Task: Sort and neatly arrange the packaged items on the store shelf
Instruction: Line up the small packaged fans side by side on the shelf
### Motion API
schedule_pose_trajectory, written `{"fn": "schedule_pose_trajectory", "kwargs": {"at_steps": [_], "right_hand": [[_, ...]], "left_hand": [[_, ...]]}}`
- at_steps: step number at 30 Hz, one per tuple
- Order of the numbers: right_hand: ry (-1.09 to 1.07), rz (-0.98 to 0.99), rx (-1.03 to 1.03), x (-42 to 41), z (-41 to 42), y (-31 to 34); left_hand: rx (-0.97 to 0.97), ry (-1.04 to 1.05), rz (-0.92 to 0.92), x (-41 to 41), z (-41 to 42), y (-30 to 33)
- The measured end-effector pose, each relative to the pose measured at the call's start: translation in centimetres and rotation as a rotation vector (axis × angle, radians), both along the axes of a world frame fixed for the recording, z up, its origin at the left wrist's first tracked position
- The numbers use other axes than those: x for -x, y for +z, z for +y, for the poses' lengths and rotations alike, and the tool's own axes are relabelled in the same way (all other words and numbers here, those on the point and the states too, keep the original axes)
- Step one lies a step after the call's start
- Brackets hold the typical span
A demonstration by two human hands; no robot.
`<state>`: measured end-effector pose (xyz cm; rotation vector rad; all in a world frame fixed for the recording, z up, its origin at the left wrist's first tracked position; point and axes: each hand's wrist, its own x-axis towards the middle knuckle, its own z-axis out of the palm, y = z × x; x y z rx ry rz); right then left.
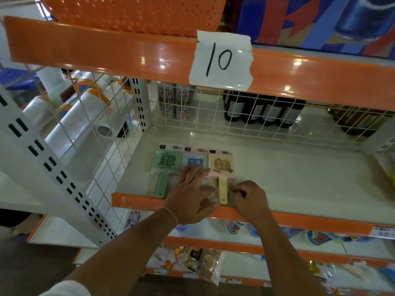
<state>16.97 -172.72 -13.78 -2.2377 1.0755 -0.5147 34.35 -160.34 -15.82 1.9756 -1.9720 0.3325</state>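
Far left, behind the white wire grid [102, 124]: rolls of clear film [70, 122] lying stacked in the neighbouring bay, some with orange-and-white ends.

Upper tier: orange perforated basket [132, 13] sits on the top shelf; contents cannot be made out. A taped paper label [221, 60] marked "10" hangs over the orange shelf edge.

Middle shelf [299, 178], white deck with orange front lip. Behind its rear wire panel: two tall cans [175, 101] upright side by side, then a row of dark bottles [263, 110] to the right.

On the deck, front left, three packaged paddle-shaped items lie flat in a row, sides touching, handles toward the lip: green pack [164, 165] leftmost, blue pack [195, 161] in the middle, cream pack [221, 167] on the right. Each is in a clear sleeve with a header card at the far end.

Left hand [192, 193]: palm down, fingers straight and spread lightly, lying flat over the lower part of the blue pack, fingertips reaching the cream pack's sleeve. Thin white band on the wrist.

Right hand [249, 197]: fingers curled, pinching the clear sleeve at the right edge of the cream pack beside its handle, near the shelf lip.

Lower shelves: white bottles [316, 237] with blue and red labels; below them bagged goods [198, 261], details blurred.
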Motion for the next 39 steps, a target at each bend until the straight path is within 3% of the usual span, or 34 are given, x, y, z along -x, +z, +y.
{"fn": "schedule_pose_trajectory", "kwargs": {"at_steps": [39], "right_hand": [[-0.001, 0.071, 0.088, -0.17, 0.03, -0.57]], "left_hand": [[0.011, -0.168, -0.068, -0.36, 0.71, -0.09]]}}
